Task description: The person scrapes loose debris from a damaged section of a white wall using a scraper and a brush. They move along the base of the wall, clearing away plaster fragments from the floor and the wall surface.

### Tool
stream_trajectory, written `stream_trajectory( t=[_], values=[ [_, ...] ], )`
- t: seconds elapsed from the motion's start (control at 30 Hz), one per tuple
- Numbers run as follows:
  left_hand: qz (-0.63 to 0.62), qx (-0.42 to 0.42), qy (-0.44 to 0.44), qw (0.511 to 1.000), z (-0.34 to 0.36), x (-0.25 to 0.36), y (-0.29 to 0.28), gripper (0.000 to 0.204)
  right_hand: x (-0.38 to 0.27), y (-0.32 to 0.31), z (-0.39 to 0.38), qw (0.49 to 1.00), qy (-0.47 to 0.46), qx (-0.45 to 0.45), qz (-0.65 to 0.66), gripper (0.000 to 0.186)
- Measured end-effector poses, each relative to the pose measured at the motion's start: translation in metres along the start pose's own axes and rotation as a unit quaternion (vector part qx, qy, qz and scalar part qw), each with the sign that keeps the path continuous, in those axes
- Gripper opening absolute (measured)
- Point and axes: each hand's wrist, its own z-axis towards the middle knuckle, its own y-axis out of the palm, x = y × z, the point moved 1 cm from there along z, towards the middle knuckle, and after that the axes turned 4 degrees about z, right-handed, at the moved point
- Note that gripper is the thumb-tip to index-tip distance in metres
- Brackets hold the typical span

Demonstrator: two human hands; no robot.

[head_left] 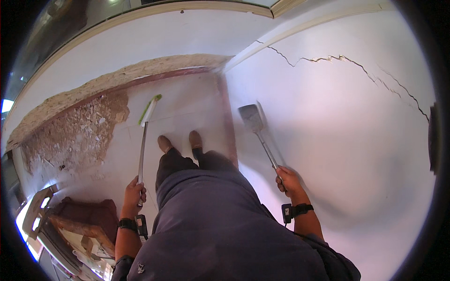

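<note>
My left hand (134,192) is closed around the grey handle of a broom (142,150). The broom's long narrow white head with green bristles reaches the pale tiled floor (173,103), ahead of my feet and to the left. With my right hand (288,181) I grip the metal handle of a flat-bladed shovel (251,117). Its grey blade points forward beside the white wall on the right, casting a shadow on it; I cannot tell whether it touches the wall.
Broken, rubble-strewn ground (82,129) lies at the left, beneath a wall strip stripped of plaster (122,75). A dark red covered piece of furniture (93,215) stands at the lower left. A jagged crack (342,58) runs across the white wall (337,140) at the right.
</note>
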Motion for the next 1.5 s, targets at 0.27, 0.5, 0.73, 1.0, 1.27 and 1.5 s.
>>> stream_trajectory(
  t=[0.27,0.5,0.73,1.0,1.27,1.5],
  values=[
    [-0.037,0.033,0.008,0.999,0.007,-0.007,0.006,0.052,-0.052,0.043,0.080,0.997,-0.043,-0.040,-0.056,0.022],
    [-0.028,0.056,-0.016,0.998,0.004,-0.026,0.009,0.055,-0.117,0.093,0.181,0.999,0.034,0.004,0.042,0.018],
    [-0.049,0.069,-0.043,0.995,0.002,-0.039,0.014,0.055,-0.127,0.098,0.194,1.000,0.020,-0.008,0.009,0.024],
    [-0.050,0.085,-0.059,0.993,0.010,-0.050,0.020,0.053,-0.133,0.094,0.193,0.999,0.020,-0.023,-0.020,0.020],
    [-0.032,0.072,-0.038,0.996,0.013,-0.039,0.024,0.053,-0.142,0.093,0.195,1.000,0.012,-0.010,-0.027,0.020],
    [-0.064,0.077,-0.035,0.994,0.018,-0.040,0.022,0.056,-0.136,0.095,0.191,1.000,0.008,-0.018,-0.002,0.021]
  ],
)
